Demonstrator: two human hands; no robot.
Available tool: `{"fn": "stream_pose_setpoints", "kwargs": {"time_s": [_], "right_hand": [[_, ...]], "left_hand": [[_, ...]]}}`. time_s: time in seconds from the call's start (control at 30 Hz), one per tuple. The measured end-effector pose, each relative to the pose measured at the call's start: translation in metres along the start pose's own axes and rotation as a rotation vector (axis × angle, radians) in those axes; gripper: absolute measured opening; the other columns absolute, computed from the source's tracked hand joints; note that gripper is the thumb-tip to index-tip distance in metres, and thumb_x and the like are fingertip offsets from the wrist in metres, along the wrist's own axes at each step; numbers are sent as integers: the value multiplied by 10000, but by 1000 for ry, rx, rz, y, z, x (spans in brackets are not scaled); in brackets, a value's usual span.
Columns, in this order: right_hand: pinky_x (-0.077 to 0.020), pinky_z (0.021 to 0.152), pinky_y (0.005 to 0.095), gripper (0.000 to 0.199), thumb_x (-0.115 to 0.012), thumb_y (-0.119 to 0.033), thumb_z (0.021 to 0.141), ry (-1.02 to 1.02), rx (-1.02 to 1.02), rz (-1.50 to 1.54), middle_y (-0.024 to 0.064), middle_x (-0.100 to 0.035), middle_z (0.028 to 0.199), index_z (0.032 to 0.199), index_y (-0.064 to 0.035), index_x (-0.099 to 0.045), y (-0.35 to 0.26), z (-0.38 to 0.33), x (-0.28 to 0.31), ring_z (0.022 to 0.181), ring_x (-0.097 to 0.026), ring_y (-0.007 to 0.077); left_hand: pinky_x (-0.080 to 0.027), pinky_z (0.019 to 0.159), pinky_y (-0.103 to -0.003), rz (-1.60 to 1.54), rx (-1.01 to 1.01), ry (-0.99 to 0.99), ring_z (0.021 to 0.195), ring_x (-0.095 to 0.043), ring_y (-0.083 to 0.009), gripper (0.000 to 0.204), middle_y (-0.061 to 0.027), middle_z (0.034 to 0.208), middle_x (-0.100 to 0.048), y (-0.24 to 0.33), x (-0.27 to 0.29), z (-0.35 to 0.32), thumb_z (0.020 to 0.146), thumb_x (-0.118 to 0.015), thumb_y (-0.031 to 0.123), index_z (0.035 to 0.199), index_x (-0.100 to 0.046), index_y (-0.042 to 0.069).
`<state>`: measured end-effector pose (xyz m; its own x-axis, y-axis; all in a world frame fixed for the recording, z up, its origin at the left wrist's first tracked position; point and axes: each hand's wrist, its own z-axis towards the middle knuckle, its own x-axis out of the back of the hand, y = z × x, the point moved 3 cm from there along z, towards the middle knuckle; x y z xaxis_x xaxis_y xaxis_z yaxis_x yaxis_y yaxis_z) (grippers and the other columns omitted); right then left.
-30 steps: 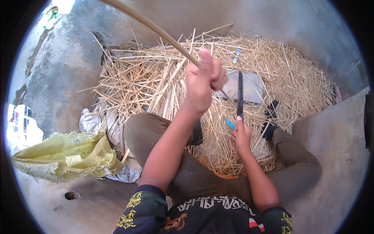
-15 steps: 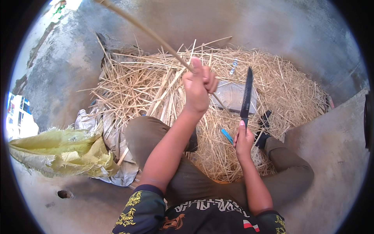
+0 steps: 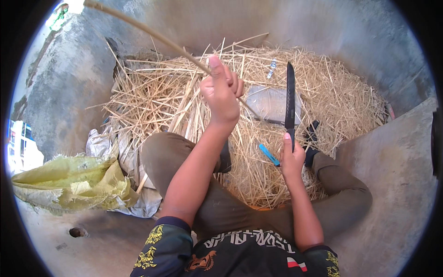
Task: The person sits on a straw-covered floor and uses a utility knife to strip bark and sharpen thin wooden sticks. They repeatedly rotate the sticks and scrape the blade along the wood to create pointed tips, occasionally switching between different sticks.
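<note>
My left hand (image 3: 222,94) is closed around a long thin stick (image 3: 152,33), thumb pointing up along it. The stick slants from the upper left down past my fist, its lower end by a flat grey slab (image 3: 265,102). In my right hand (image 3: 291,159) a knife (image 3: 290,97) with a long black blade and dark handle is gripped, blade pointing up and away. The blade crosses in front of the slab's right side and is apart from the stick. A narrow blue object (image 3: 269,154) shows beside my right fingers; whether they touch it I cannot tell.
Straw-like shavings (image 3: 337,97) cover the ground around the slab. Longer split strips (image 3: 143,92) are heaped at the left. A torn yellow sack (image 3: 92,180) lies beside my bent knee. Concrete walls (image 3: 221,23) rise behind. A small strip of wrapper (image 3: 272,68) rests on the straw.
My left hand and the stick have shifted a little up and left in the picture. The knife and my right hand sit slightly higher. Both grips are kept.
</note>
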<state>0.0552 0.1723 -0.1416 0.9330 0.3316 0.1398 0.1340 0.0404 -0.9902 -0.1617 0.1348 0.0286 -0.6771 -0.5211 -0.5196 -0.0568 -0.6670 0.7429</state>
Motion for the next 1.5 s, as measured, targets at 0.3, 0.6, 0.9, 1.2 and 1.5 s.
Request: {"fn": "stream_pose_setpoints", "kwargs": {"time_s": [0.3,0.6,0.9,1.2,1.5], "right_hand": [[-309,516,249,321,-572,-296,1030,-26,-30,105,-59,-439,642,853,-33,-629,-31,-27,-7,579,-379,30],[-325,518,279,398,-561,-352,1027,-100,-188,-90,-47,-409,604,792,-32,-586,-21,-14,-6,567,-370,54],[-362,522,312,507,-548,-469,1002,-280,-149,-357,-9,-481,609,761,-23,-572,-8,0,-3,565,-426,107],[-387,538,347,512,-518,-446,1020,-112,-2,-142,22,-489,594,789,8,-572,-18,-1,-1,555,-458,131],[-367,509,319,479,-555,-441,1005,8,82,-183,-4,-475,602,786,-16,-591,-58,1,12,562,-432,89]], "left_hand": [[-169,427,-257,38,3,-202,448,-168,-66,591,64,519,-228,12,-25,-27,1077,-366,479,592,-271,153],[-157,425,-261,6,37,-71,463,-155,-69,594,64,538,-216,10,-12,-17,1072,-383,488,597,-250,156],[-158,421,-261,1,12,0,451,-155,-67,583,67,534,-201,6,-9,-16,1069,-393,491,608,-241,168],[-142,430,-277,5,69,9,451,-127,-78,585,63,523,-184,10,-10,-8,1065,-395,504,613,-213,180],[-143,438,-281,40,96,56,464,-115,-82,594,60,520,-172,9,-2,-3,1061,-396,515,611,-205,177]]}}
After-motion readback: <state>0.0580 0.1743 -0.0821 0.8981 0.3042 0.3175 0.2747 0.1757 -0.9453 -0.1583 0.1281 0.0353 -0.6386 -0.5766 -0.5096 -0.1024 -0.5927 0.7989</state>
